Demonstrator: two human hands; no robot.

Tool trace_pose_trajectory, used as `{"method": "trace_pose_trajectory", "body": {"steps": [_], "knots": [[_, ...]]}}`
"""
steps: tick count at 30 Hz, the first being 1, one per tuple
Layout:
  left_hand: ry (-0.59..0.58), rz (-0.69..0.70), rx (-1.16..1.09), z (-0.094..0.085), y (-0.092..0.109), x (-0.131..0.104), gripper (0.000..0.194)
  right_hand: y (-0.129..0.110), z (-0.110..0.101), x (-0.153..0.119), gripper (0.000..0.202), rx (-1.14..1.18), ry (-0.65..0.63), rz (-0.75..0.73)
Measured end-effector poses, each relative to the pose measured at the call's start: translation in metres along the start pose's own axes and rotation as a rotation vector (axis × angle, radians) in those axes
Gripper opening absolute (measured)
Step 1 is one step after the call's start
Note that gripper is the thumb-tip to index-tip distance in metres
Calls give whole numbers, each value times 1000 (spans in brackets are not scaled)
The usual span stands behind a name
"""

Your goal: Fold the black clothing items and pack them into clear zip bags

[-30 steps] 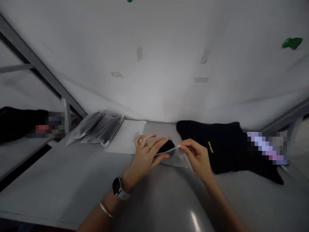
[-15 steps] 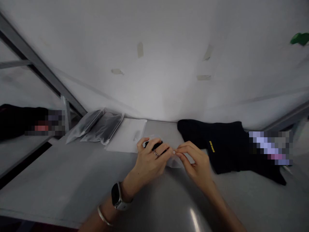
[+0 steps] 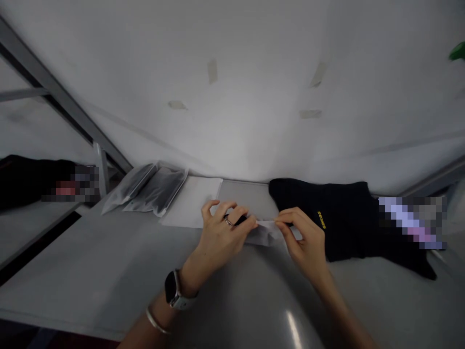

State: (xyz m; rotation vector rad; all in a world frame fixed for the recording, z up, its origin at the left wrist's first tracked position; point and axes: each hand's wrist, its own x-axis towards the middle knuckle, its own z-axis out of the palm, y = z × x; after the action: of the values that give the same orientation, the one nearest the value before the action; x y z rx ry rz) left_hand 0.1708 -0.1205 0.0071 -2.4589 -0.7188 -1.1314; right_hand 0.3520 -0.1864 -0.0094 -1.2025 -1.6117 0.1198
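Note:
A translucent bag [image 3: 264, 234] with something black in it is stretched between my hands at the middle of the table. My left hand [image 3: 224, 230], with a ring and a watch on the wrist, pinches the bag's edge between thumb and forefinger, its other fingers curled over the black item. The fingertips of my right hand [image 3: 301, 237] grip the same edge farther right. Right beside that hand lies a black garment [image 3: 348, 218] with small yellow lettering.
Two translucent bags with dark contents [image 3: 160, 190] lie at the back left, beside a white sheet [image 3: 192, 194]. A white wall with tape pieces rises behind the grey table [image 3: 145, 271]. Metal frame bars [image 3: 69, 109] stand at the left.
My hands have moved apart, the right one going right and the left one slightly left and up. More of the bag's edge now shows, pulled straight between them.

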Motion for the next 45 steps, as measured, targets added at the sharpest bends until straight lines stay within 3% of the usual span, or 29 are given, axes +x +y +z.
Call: {"method": "trace_pose_trajectory", "body": {"steps": [10,19,23,27,29,33,37,40,43,45], "knots": [[-57,-13,15,3,-13,-3,5,12,-10,4,14,-6,90,112],[-146,-92,29,4,-45,-12,7,56,-26,0,13,75,282,349],[-203,-280,-271,5,-49,-13,13,63,-27,0,15,194,275,410],[-135,-669,-771,13,-40,-17,23,66,-10,-3,21,500,120,516],[-47,-835,-811,21,-35,-20,26,68,5,-9,25,680,31,599],[112,-992,-680,36,-31,-28,27,65,34,-22,64,797,-102,797],[149,-1149,-803,43,-32,-30,26,58,43,-25,61,711,-129,928],[-5,-1251,-1053,44,-33,-29,36,57,39,-22,53,677,-25,929],[-283,-1196,-1267,44,-32,-30,50,60,32,-18,51,673,55,901],[-382,-1151,-1315,44,-30,-31,55,61,29,-17,50,680,52,885]]}}
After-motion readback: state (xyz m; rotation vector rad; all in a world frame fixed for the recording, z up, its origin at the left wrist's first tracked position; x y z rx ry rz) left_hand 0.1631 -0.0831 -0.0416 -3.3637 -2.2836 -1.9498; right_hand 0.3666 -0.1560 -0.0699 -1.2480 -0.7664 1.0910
